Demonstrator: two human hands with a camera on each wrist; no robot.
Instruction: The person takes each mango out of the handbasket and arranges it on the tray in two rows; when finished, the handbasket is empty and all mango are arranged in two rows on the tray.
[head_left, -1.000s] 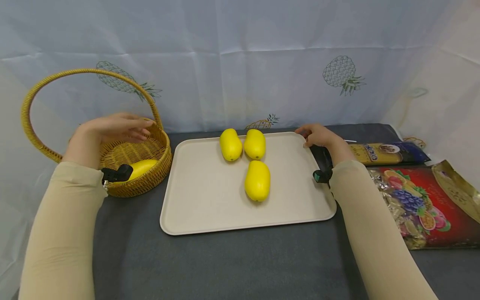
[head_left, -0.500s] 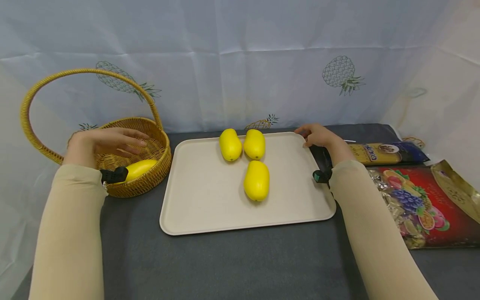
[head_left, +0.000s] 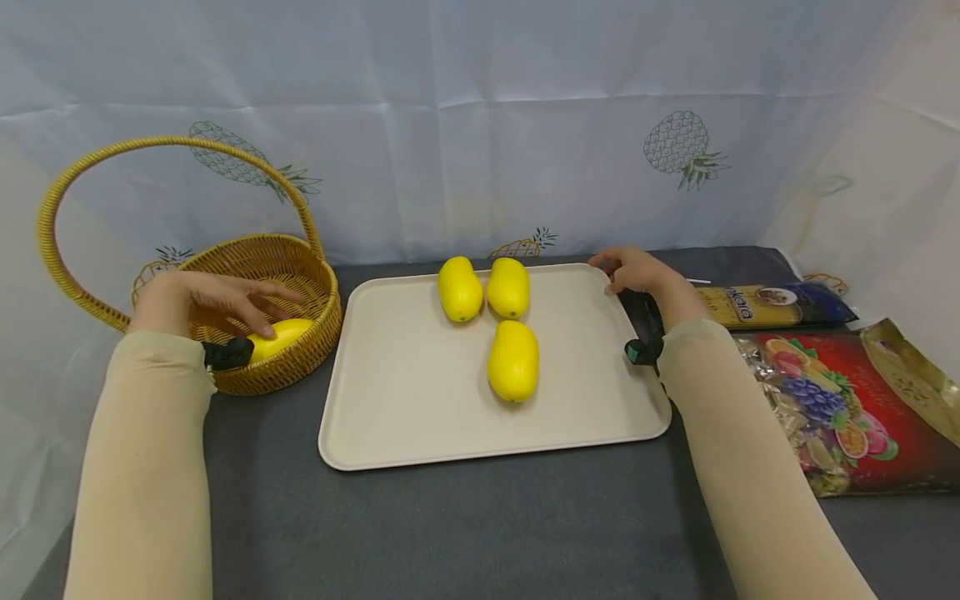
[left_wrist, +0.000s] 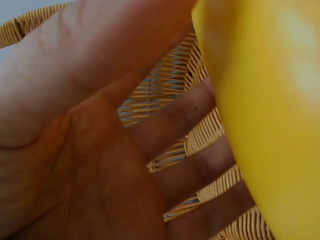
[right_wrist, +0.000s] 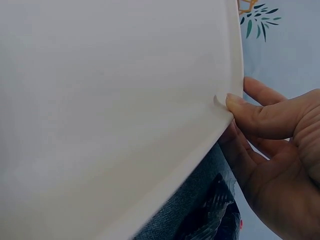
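Note:
In the head view a wicker basket with a tall hooped handle stands on the left. One smooth yellow fruit, shaped like a mango, lies inside it. My left hand reaches into the basket with its thumb on this fruit. The left wrist view shows the extended fingers passing behind the fruit's side. Three matching yellow fruits sit on a beige tray in the middle. My right hand pinches the tray's far right corner, its thumb on the rim in the right wrist view.
Right of the tray lie a pasta packet and a red bag of wrapped sweets. A pale curtain printed with pineapples hangs behind the grey-covered table. The basket's handle arches over my left hand.
My left hand has come down into the basket and its thumb now touches the yellow fruit there. The right hand and the tray stay where they were.

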